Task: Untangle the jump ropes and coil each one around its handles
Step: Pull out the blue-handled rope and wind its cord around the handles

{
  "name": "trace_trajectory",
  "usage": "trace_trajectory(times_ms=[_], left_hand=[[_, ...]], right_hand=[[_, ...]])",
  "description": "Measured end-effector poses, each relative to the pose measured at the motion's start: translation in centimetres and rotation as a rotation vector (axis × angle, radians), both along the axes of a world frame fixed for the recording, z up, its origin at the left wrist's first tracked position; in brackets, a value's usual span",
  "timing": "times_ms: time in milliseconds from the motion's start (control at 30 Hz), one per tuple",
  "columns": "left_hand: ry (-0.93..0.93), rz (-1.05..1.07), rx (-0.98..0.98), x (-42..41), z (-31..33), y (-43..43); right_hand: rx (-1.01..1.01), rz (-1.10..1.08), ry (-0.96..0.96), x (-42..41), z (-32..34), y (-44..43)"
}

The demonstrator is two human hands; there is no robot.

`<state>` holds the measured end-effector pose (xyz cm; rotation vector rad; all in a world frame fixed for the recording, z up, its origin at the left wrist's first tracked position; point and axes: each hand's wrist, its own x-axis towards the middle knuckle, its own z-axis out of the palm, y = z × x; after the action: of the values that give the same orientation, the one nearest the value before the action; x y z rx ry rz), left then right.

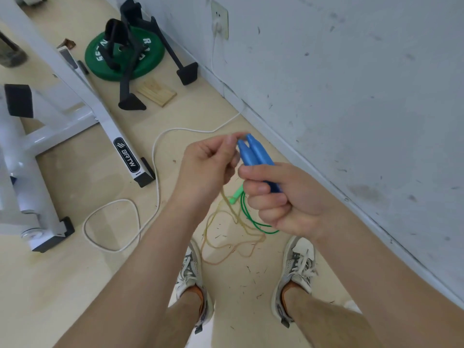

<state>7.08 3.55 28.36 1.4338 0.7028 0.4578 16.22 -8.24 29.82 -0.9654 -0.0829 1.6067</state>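
**A:** Right hand (281, 197) is nearest the lens. Its fingers are wrapped round both blue handles (253, 153), which lie side by side with their tips pointing away.

**B:** And the left hand?

**A:** Left hand (208, 167) is just beside the handle tips, fingertips pinched on the tan rope (226, 237). The rope drops from there to loose loops on the floor (75, 285), between the shoes (193, 272).

**B:** Handling?

**A:** Judged thin, light and limp, so it is likely to kink and snag. Best to hold it close to the handles and feed it under slight tension.

**B:** Obstructions?

**A:** The green rope (251, 219) and its green handle (236, 194) lie against the tan loops. I cannot tell whether they cross. A white cable (155, 156) runs near on the floor. The white machine frame (100, 114) and green weight plate (100, 59) sit well apart.
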Motion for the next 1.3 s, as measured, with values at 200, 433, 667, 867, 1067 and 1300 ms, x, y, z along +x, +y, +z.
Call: trace_trajectory(times_ms=[200, 433, 667, 867, 1067, 1300], left_hand=[[0.703, -0.461, 1.104, 0.3, -1.3, -2.8], [0.674, -0.677, 1.234, 0.8, -0.9, -2.7], [0.392, -0.470, 0.902, 0.0, 0.0, -1.4], [0.260, -0.315, 0.356, -0.9, 1.5, 0.0], [0.292, -0.305, 0.329, -1.0, 1.5, 0.4], [0.280, -0.334, 0.021, -1.3, 2.2, 0.7]], right_hand=[[-0.376, -0.209, -0.722, 0.6, -2.1, 0.4], [-0.487, 0.298, -1.538, 0.3, -3.9, -0.4], [-0.382, 0.418, -1.476, 0.2, -3.9, -0.4], [-0.245, 0.491, -1.190, 1.1, -1.4, -0.7], [-0.186, 0.528, -1.000, 1.1, -0.1, -1.0], [-0.048, 0.527, -0.848, 1.6, 0.4, -1.5]])
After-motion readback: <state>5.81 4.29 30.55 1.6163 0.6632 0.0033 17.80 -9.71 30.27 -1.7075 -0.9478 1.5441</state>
